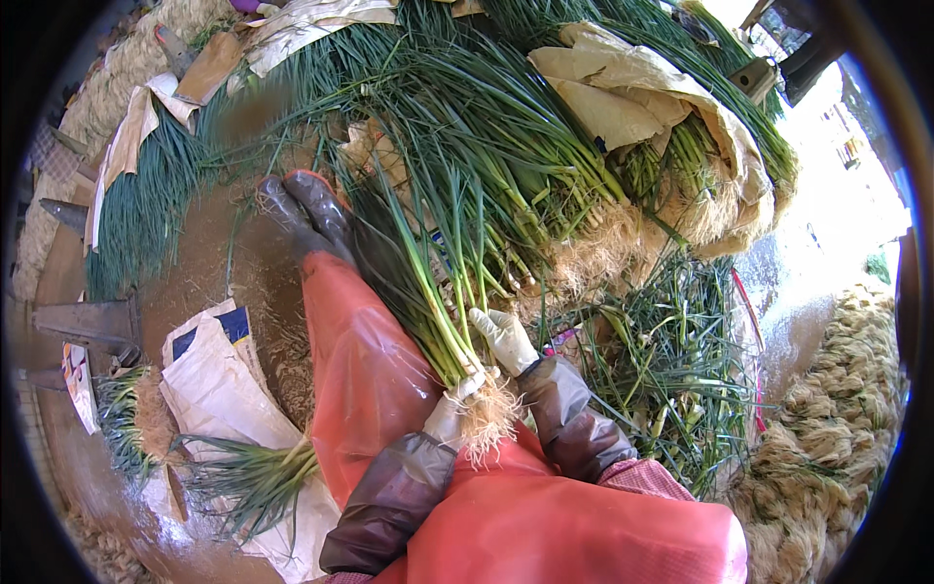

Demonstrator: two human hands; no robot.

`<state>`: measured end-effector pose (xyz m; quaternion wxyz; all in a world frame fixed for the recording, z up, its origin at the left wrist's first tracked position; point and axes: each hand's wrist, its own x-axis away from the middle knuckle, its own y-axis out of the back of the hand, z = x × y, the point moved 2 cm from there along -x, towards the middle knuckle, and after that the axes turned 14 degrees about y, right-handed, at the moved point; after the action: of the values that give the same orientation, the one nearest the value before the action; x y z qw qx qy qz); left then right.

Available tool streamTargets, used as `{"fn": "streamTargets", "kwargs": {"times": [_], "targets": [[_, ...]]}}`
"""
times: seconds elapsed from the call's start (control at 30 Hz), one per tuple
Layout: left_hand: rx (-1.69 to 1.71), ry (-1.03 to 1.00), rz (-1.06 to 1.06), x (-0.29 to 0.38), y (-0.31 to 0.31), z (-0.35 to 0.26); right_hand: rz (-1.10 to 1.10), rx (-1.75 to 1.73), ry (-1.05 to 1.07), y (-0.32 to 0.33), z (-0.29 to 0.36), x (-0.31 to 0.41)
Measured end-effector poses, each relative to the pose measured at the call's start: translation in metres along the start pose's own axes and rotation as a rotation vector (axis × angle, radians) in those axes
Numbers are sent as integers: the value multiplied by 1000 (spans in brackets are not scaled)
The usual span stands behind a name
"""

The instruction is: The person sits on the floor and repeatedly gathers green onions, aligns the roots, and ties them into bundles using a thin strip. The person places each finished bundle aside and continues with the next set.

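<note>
Across my lap rests a bunch of green onions (pixel 440 321), with its pale, stringy roots (pixel 490 420) towards me and its dark leaves pointing away. My left hand (pixel 446 422), in a whitish glove, grips the bunch just above the roots. On the bunch's right side, my gloved right hand (pixel 508 339) has its thumb and fingers closed at a stalk; the fingertips are partly hidden. Beneath both hands is an orange-red waterproof apron (pixel 365 321) over my legs.
A large heap of green onions (pixel 496 139) lies ahead, partly under brown paper (pixel 620 87). Loose leaves and trimmings (pixel 671 379) are piled at right, beside stacked root bundles (pixel 817 438). At left, a small bunch (pixel 263 471) lies on a paper sack (pixel 219 394). My rubber boots (pixel 310 201) extend forward.
</note>
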<state>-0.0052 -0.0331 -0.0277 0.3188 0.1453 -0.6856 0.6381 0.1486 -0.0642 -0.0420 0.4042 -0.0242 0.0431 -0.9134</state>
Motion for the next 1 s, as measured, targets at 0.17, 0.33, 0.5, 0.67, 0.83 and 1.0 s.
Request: {"fn": "streamTargets", "kwargs": {"times": [0.17, 0.33, 0.5, 0.67, 0.83, 1.0], "targets": [[90, 20, 152, -6, 0, 4, -122, 133, -127, 39, -3, 6], [50, -21, 251, 0, 1, 2, -727, -117, 87, 87, 13, -2], [74, 46, 200, -6, 2, 2, -326, -185, -91, 54, 23, -19], [-96, -127, -119, -8, 3, 3, -55, 852, 45, 10, 30, -63], [-226, -148, -272, -9, -6, 8, 372, 1091, -85, -3, 1, -109], [-151, -185, -194, -8, -8, 5, 77, 816, 77, 8, 1, -104]]}}
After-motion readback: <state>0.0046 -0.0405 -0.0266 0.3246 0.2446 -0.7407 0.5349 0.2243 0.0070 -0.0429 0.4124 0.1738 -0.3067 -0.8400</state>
